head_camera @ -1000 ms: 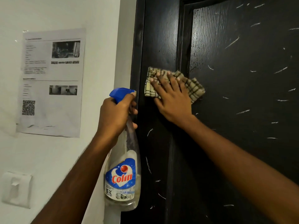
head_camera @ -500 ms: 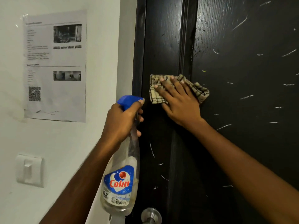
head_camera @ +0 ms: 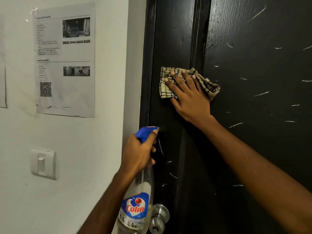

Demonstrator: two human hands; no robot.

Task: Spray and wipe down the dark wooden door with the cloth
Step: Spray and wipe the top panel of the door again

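The cloth (head_camera: 166, 89) is flat on the dark door (head_camera: 253, 157), on the tall strip by the door's left edge. The right hand (head_camera: 189, 95) lies on top of it. Its fingers (head_camera: 175, 80) are straight and spread apart, and they press the cloth on the wood. Most of the thin white marks (head_camera: 261, 94) are to the right of this hand, on the big panel, so I think the cloth has to slide that way next. A few more marks are lower down, just beside the spray bottle (head_camera: 135, 210). The left hand (head_camera: 140, 152) holds the bottle with its fingers curled tight round the neck. The bottle stands almost straight up, and its blue top points at the door, below the cloth. A shiny round knob (head_camera: 159, 217) sits beside the bottom of the bottle. On the white wall (head_camera: 94, 149) to the left there is a sheet of paper (head_camera: 65, 65) and a light switch (head_camera: 43, 163).
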